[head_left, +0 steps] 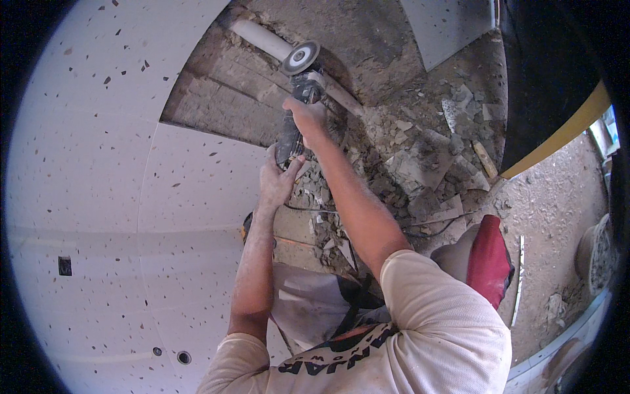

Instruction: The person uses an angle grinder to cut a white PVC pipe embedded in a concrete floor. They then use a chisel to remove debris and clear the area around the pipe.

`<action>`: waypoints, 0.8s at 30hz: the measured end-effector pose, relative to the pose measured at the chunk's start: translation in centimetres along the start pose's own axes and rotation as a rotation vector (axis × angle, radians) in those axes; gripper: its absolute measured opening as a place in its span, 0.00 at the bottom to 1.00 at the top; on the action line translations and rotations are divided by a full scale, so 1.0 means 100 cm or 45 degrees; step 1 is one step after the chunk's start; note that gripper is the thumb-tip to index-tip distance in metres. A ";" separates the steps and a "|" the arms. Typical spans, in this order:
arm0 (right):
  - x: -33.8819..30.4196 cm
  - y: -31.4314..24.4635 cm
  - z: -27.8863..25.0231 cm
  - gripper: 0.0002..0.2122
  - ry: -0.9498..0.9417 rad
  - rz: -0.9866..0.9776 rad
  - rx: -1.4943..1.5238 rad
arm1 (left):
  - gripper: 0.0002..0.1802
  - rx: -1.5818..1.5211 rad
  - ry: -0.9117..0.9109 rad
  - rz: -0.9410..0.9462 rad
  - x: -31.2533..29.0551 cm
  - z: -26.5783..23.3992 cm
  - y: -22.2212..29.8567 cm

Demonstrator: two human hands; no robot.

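Both hands are on a dusty black angle grinder (304, 89). My right hand (310, 123) wraps round its body just behind the head. My left hand (275, 182) grips the rear end, thumb on one side and fingers on the other. At the far end the round cutting disc (300, 58) overlaps a pale plastic pipe (262, 39) that runs along the broken-out strip. Whether the disc touches the pipe, I cannot tell. The pipe carries on past the grinder toward the lower right.
Left stands a white speckled tiled wall (197, 177) with a square cut-out (64, 266). Broken tile and mortar rubble (426, 164) lies right of the grinder. A dark cable (433, 226) crosses it. A dark panel with a yellow edge (558, 144) rises at the far right.
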State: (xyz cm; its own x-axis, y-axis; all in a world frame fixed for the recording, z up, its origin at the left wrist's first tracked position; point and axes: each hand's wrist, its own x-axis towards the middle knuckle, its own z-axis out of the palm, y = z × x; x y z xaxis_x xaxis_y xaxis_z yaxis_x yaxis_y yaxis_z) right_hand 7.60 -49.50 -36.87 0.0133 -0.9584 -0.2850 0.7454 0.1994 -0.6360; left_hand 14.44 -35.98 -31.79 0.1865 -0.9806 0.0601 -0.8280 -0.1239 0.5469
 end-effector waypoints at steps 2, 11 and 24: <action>-0.001 0.000 0.002 0.12 0.003 0.044 -0.033 | 0.30 -0.005 0.009 0.033 0.001 -0.001 -0.006; -0.001 0.004 0.011 0.17 0.039 0.061 -0.054 | 0.30 0.000 0.071 0.080 0.004 -0.005 -0.011; 0.001 0.009 0.017 0.16 0.119 0.028 -0.027 | 0.30 -0.019 -0.001 -0.008 0.002 -0.014 0.003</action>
State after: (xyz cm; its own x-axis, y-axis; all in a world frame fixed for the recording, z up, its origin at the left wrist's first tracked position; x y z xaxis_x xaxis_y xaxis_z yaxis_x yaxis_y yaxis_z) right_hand 9.37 -49.80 -36.26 -0.0339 -0.9308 -0.3640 0.7313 0.2251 -0.6438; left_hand 15.01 -36.00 -30.46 0.1916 -0.9799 0.0559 -0.8188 -0.1282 0.5595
